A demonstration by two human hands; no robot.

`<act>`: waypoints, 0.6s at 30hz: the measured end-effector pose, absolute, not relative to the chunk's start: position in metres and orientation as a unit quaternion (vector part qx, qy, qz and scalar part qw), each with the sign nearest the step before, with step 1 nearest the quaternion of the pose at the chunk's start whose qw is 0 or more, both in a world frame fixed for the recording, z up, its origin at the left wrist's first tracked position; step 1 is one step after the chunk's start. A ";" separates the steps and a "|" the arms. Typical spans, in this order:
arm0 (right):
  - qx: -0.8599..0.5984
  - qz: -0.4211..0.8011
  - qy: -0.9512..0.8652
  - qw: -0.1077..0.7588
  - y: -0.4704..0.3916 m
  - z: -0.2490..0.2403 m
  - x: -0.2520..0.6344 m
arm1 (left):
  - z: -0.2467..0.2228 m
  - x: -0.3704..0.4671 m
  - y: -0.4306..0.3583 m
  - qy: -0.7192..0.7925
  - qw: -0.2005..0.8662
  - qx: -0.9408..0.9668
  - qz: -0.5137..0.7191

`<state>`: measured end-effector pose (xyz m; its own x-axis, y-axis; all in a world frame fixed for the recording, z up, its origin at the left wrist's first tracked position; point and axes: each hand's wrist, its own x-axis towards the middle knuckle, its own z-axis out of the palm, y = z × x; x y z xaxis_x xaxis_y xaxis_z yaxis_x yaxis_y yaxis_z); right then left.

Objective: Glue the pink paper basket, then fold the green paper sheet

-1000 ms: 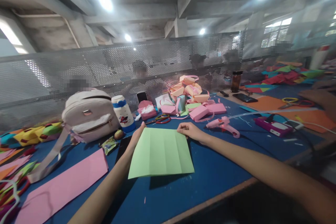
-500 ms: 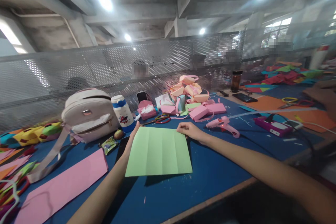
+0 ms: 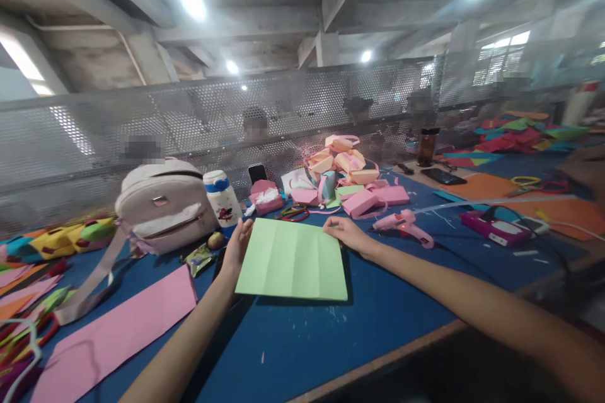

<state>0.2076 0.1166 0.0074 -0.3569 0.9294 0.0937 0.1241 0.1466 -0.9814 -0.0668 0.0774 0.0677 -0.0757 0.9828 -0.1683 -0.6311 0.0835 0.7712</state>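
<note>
A light green sheet of paper with several vertical creases is in front of me, its near edge just above the blue tabletop. At the paper's far right corner, my right hand pinches the edge between thumb and bent fingers. My left hand stands alongside the left edge with fingers stretched out, against or very near the paper. Part of a dark flat object shows behind the left wrist. Beyond the paper lie scissors, and a pink glue gun with a red light is right of my right hand.
A long pink paper strip lies at left, near a white backpack and a bottle. Folded pink and peach paper pieces are piled at the back. A purple power strip sits at right. A perforated metal screen stands behind.
The green paper's near edge has come down closer to the table. My left hand has shifted from partly behind the paper to beside its left edge, showing more fingers. My right hand keeps its corner.
</note>
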 end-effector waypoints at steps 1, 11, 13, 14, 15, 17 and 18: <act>-0.411 0.512 -0.637 0.403 0.117 0.007 0.207 | 0.067 -0.065 0.076 0.371 0.637 0.240 0.631; -0.430 0.541 -0.565 0.450 0.119 0.004 0.205 | 0.069 -0.038 0.063 0.304 0.664 0.261 0.632; -0.419 0.553 -0.572 0.438 0.114 0.006 0.204 | 0.064 -0.038 0.062 0.330 0.670 0.254 0.614; -0.410 0.559 -0.580 0.428 0.111 0.007 0.204 | 0.061 -0.039 0.062 0.345 0.671 0.251 0.607; -0.401 0.565 -0.589 0.417 0.108 0.009 0.203 | 0.058 -0.040 0.063 0.357 0.671 0.250 0.600; -0.378 0.576 -0.607 0.396 0.103 0.013 0.203 | 0.052 -0.042 0.065 0.372 0.669 0.255 0.591; -0.366 0.580 -0.615 0.389 0.101 0.014 0.202 | 0.050 -0.042 0.066 0.375 0.669 0.261 0.586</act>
